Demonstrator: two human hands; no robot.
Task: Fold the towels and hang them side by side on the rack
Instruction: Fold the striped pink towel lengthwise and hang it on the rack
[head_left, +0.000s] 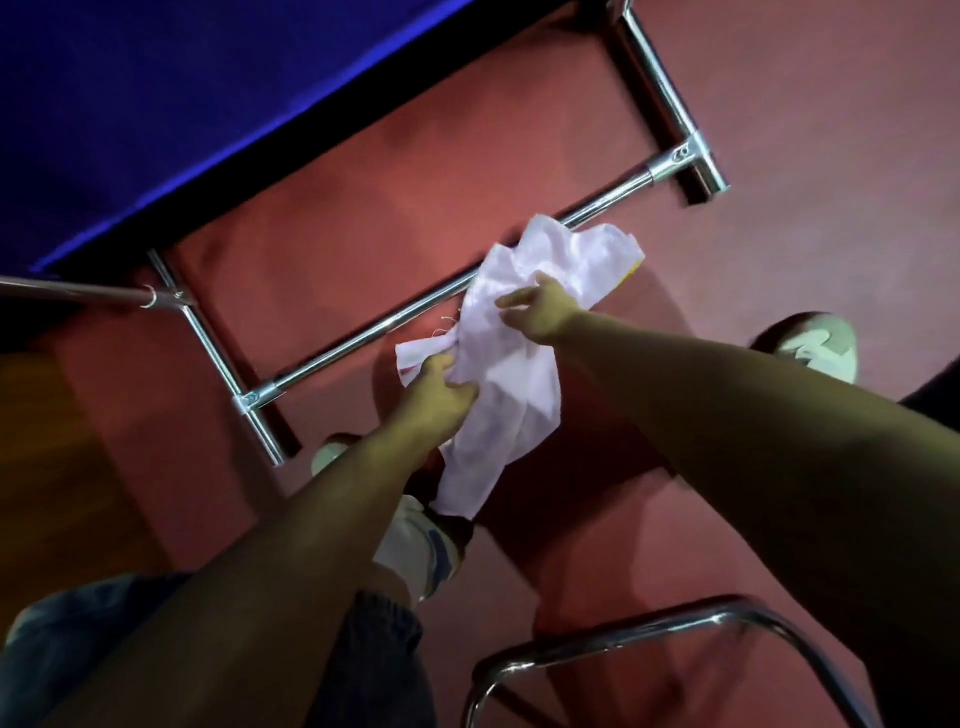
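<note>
towel (511, 374) draped crumpled over rack (363, 332) bar | left hand (441, 400) gripping its edge, right hand (540, 306) fingers spread on cloth | unfolded, no other towel hung, most remaining

Both bare forearms extend forward and downward from the lower frame edge. Left hand (441, 397): fingers curled, gripping white cloth (511, 374). Right hand (540, 309): fingers spread and nearly straight, resting on the same cloth, slightly farther forward than the left
</note>
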